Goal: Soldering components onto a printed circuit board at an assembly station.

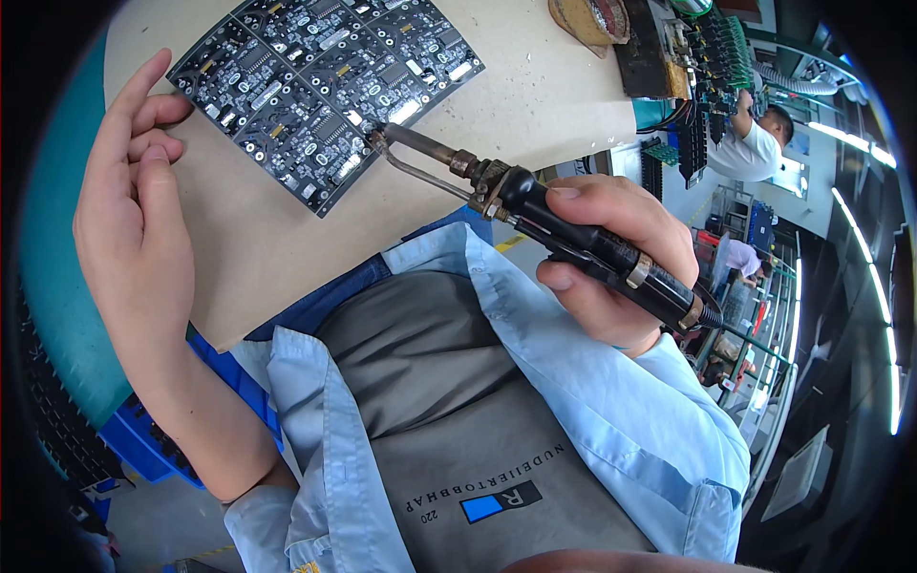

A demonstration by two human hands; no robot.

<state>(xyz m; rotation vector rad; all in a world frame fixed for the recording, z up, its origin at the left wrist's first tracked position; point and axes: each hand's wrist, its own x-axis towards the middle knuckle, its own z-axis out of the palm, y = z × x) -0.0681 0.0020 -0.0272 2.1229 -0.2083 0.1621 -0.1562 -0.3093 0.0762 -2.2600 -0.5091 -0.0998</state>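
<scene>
A black soldering tool (535, 201) is gripped by the right hand (640, 220), its handle pinched between thumb and fingers, and its metal end is pointed up and to the left. A thin bent tube (430, 180) is carried alongside the barrel and is brought close to the tip, over the lower right edge of a dark circuit board panel (325, 86); whether the panel is touched there cannot be told. The panel, divided into repeated sections crowded with small components, is laid at an angle on a tan sheet (258, 248), by which the teal counter (57, 239) is partly covered. The left hand (136, 201) is held just beside the panel's left corner, loosely spread, with the index finger stretched out and the other fingers half curled; contact with the panel's edge cannot be made out. At the upper right, a brownish rounded holder (607, 17) is set on the sheet. A light blue shirt (611, 411) is worn open over a grey top (439, 420). In the right background, a co-worker (750, 151) in white is seen.
</scene>
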